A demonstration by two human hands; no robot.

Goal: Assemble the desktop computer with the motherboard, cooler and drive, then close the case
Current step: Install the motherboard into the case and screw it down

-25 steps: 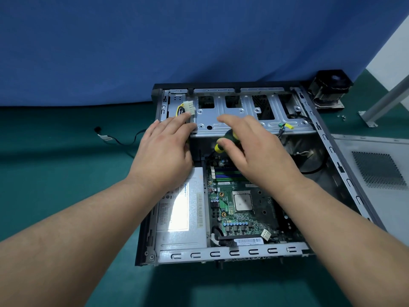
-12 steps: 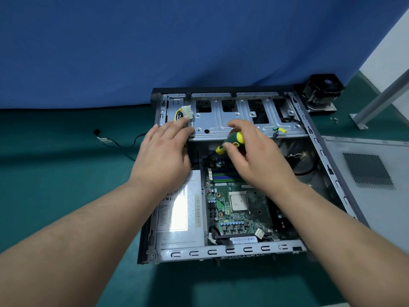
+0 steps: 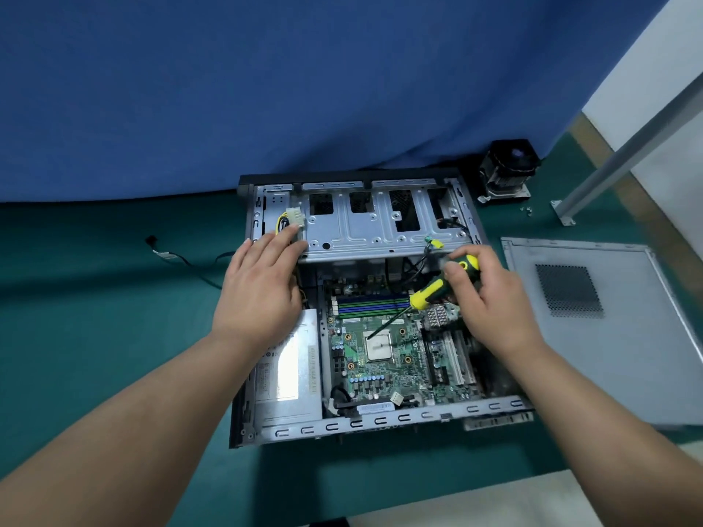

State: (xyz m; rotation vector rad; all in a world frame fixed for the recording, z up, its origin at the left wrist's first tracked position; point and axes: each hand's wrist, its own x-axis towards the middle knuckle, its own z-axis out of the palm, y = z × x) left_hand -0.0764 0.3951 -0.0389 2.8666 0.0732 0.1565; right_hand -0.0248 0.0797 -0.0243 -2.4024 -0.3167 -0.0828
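Green mat (image 3: 95, 336) under everything, blue cloth backdrop (image 3: 266, 89) behind. Open case (image 3: 380, 422) lies flat; removed side panel (image 3: 624, 336) sits just right of the grip hand, on the mat. Motherboard (image 3: 384, 367) sits in the case, directly below and left of the grip; bare CPU (image 3: 378, 346) is visible, no cooler on it. Cooler (image 3: 508, 171) stands outside the case, up and beyond the grip at the far right corner. Drive cage (image 3: 380, 226) spans the case's far end, just above the grip; can't tell if a drive is in it.

Right hand (image 3: 490, 298) fingers curled tight round the yellow-and-black screwdriver (image 3: 437, 289), shaft angled down-left, tip over the CPU area. Left hand (image 3: 262, 287) flat, fingers straight, resting on the cage's left edge beside the white connector (image 3: 296, 217).

Change: a second ago the right hand was at mid-cage with the driver mostly hidden; now it has swung right and the shaft points at the board. Judgement: probably lining up on a board screw; cooler mounting and closing remain.
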